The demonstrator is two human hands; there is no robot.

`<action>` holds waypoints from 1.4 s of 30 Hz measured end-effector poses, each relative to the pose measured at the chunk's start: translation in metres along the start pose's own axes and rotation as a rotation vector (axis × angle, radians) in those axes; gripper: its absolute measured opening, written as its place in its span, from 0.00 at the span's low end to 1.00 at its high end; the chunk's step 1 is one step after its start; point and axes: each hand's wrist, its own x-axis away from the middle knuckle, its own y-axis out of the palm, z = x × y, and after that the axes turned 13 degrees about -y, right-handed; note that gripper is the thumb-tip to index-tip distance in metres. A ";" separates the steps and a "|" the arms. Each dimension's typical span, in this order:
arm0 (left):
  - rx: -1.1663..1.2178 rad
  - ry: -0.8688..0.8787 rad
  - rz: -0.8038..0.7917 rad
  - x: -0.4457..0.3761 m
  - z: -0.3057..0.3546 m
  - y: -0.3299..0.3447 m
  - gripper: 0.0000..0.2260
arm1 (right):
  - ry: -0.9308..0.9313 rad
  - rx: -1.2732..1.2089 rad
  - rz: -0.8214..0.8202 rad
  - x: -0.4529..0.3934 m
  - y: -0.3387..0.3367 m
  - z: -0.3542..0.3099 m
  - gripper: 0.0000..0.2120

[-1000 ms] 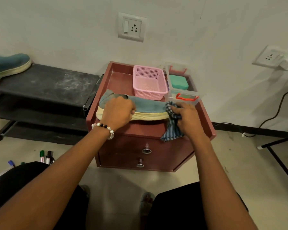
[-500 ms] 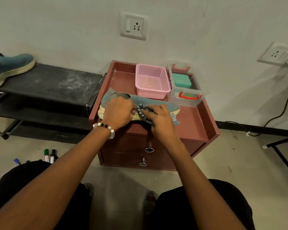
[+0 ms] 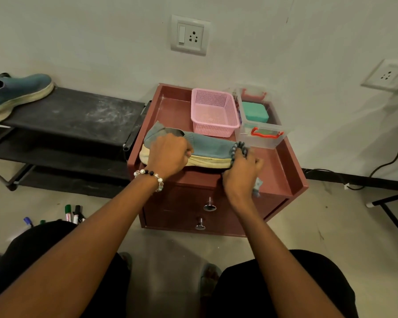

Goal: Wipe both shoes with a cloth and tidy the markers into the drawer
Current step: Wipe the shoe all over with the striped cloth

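The left hand [image 3: 168, 154] grips the shoe [image 3: 207, 150] on the cabinet [image 3: 283, 171] top; the right hand [image 3: 241, 173] holds the cloth [image 3: 238, 149] against its toe. Second shoe [image 3: 16, 92] sits on the rack [image 3: 78, 113] — markers [image 3: 72, 213] stand on the floor, left.

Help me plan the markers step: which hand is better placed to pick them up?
Left, probably. The markers lie on the floor on the left hand's side; the right hand grips the cloth at the shoe's toe.
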 end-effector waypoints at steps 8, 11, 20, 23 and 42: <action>0.034 -0.018 0.047 0.000 0.003 -0.006 0.09 | -0.454 -0.039 0.048 0.037 0.017 -0.041 0.22; 0.030 -0.008 0.045 -0.004 0.000 -0.007 0.09 | -0.710 0.005 0.095 0.015 0.011 -0.016 0.17; 0.050 0.003 -0.029 -0.005 0.000 0.000 0.09 | -0.191 -0.150 0.080 -0.021 -0.009 0.044 0.23; 0.056 0.009 -0.042 -0.003 -0.003 -0.002 0.09 | 0.011 -0.232 0.094 -0.025 -0.009 0.045 0.22; -0.007 -0.013 -0.028 0.011 0.001 -0.001 0.09 | -0.250 -0.382 -0.304 0.016 -0.024 -0.035 0.21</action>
